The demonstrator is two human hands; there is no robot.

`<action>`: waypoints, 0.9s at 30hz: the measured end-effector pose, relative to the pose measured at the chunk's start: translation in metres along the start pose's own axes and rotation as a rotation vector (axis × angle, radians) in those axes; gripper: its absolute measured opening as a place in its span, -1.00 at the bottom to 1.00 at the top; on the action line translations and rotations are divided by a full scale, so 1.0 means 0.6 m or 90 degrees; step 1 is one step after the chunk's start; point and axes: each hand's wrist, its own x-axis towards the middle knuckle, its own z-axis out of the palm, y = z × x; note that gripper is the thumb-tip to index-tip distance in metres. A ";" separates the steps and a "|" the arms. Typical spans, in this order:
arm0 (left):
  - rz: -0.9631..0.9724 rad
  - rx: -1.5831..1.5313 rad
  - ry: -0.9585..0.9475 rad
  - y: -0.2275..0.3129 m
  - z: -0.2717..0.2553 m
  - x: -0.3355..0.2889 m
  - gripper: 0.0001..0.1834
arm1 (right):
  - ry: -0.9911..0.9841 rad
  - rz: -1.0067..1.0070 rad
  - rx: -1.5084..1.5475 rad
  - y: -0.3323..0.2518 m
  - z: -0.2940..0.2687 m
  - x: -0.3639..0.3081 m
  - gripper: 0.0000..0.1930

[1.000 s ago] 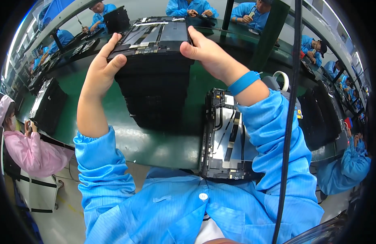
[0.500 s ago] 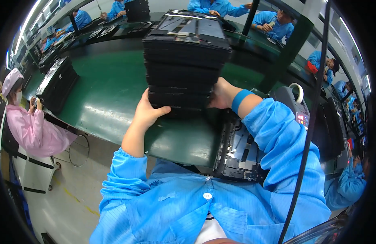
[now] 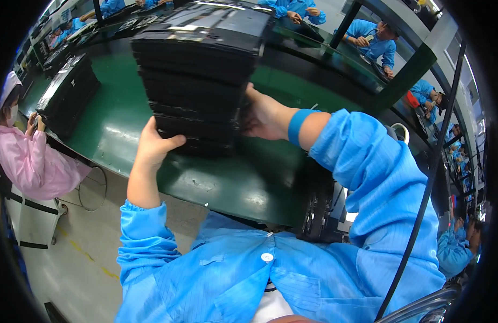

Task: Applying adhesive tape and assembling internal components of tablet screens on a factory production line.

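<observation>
A tall stack of flat black electronic panels point(image 3: 197, 81) is between my two hands, its top face grey and shiny with metal parts. My left hand point(image 3: 154, 144) grips its lower left edge, thumb lying along the near side. On the right side, my right hand point(image 3: 266, 114) is closed round the stack low down, its fingertips partly hidden behind the panels. A blue band point(image 3: 298, 128) circles my right wrist. Whether the stack's bottom touches the green table point(image 3: 211, 180) is hard to tell.
More panels point(image 3: 317, 212) lie at the table's near edge, partly under my right sleeve. Another black stack point(image 3: 71, 97) stands at the left, where a person in pink point(image 3: 36, 159) works. A black cable point(image 3: 421, 215) hangs at the right. People in blue sit beyond the table.
Both hands have moved left with the stack, away from the panels at the near right. The grip looks the same. My view has shifted a little too.
</observation>
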 end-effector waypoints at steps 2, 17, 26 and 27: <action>0.024 0.000 0.003 -0.012 -0.048 0.007 -0.34 | -0.034 -0.009 -0.005 -0.003 0.029 0.024 -0.16; 0.148 0.350 0.395 0.027 -0.085 -0.037 -0.39 | -0.201 -0.015 -0.341 -0.049 0.042 -0.008 -0.13; 0.485 1.185 -0.089 0.031 0.188 0.023 -0.67 | -0.014 -0.429 -0.442 -0.052 -0.105 -0.358 -0.55; 0.431 1.276 -0.118 0.010 0.189 0.044 -0.62 | 0.000 -0.460 -0.355 -0.034 -0.131 -0.381 -0.54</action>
